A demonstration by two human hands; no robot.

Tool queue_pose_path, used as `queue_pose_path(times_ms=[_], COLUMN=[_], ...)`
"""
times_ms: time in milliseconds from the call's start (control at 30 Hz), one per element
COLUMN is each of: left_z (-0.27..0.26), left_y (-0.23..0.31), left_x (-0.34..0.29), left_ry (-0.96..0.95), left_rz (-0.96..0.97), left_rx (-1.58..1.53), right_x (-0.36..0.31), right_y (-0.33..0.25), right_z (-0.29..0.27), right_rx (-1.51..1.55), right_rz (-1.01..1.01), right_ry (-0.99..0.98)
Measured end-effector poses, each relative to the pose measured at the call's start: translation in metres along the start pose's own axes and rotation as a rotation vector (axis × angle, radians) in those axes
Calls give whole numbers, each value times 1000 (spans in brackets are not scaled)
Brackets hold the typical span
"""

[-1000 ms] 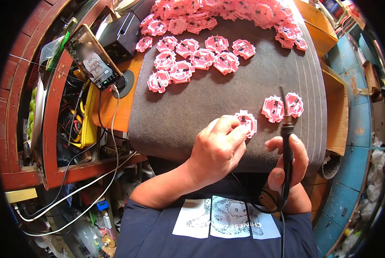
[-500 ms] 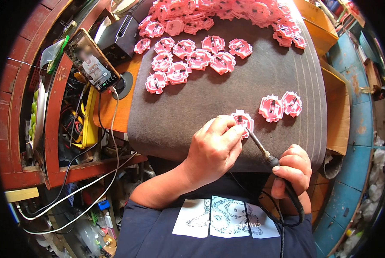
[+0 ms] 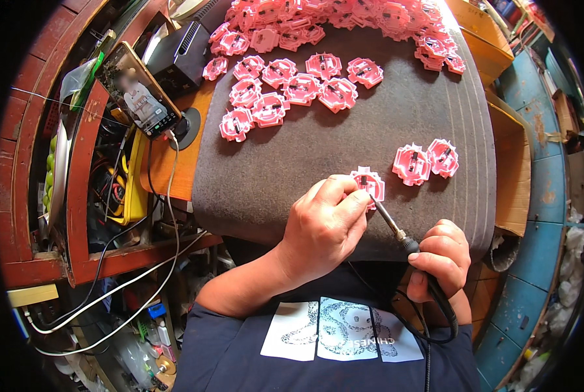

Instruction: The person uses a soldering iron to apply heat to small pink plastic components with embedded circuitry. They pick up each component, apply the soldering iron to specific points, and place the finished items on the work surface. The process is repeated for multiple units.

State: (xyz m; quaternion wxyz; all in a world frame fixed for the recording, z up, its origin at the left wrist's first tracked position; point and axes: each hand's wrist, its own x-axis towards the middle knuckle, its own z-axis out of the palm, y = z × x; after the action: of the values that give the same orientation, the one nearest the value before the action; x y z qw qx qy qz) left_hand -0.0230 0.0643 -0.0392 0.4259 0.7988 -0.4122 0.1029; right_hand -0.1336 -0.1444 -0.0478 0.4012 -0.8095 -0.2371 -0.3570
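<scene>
At the near side of the dark mat, a pink plastic part point(image 3: 369, 184) with a small black piece in it lies under my left hand point(image 3: 328, 219). The thumb and forefinger are closed at its left edge and cover some of it; whether they also pinch something thin, I cannot make out. My right hand point(image 3: 443, 258) grips a soldering iron point(image 3: 391, 220) by its black handle. Its metal tip slants up and left to the part, at or very near its surface. Two similar pink parts point(image 3: 412, 164) sit just to the right, beyond my right hand.
Several pink parts point(image 3: 302, 89) lie farther back on the mat point(image 3: 292, 163), with a large heap point(image 3: 363, 16) behind them. A phone point(image 3: 138, 91) stands on a holder at the left, its white cable point(image 3: 176, 189) hanging down. Cardboard boxes point(image 3: 510, 170) line the right side.
My right hand and the soldering iron have shifted very slightly to the left. My left hand and the pink parts look unmoved.
</scene>
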Motion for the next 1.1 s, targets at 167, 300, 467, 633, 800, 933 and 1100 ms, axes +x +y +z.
queue_pose_path(times_ms=[167, 300, 467, 633, 800, 933, 1100], left_z=[-1, 0, -1, -1, -1, -2, -1], left_y=[0, 0, 1, 0, 0, 0, 0], left_x=[-1, 0, 1, 0, 0, 0, 0], left_ry=[-1, -2, 0, 0, -1, 0, -2], left_rz=[-6, -2, -2, 0, -4, 4, 0], left_rx=[6, -6, -7, 11, -6, -15, -16], right_x=[-1, -3, -4, 13, 29, 45, 46], right_y=[1, -1, -5, -6, -1, 2, 4], right_z=[1, 0, 3, 16, 22, 29, 34], right_rx=[-3, -14, -81, -191, -121, -122, -112], right_rz=[-9, 14, 123, 187, 246, 273, 308], right_ry=[-1, 62, 108, 85, -72, -163, -211])
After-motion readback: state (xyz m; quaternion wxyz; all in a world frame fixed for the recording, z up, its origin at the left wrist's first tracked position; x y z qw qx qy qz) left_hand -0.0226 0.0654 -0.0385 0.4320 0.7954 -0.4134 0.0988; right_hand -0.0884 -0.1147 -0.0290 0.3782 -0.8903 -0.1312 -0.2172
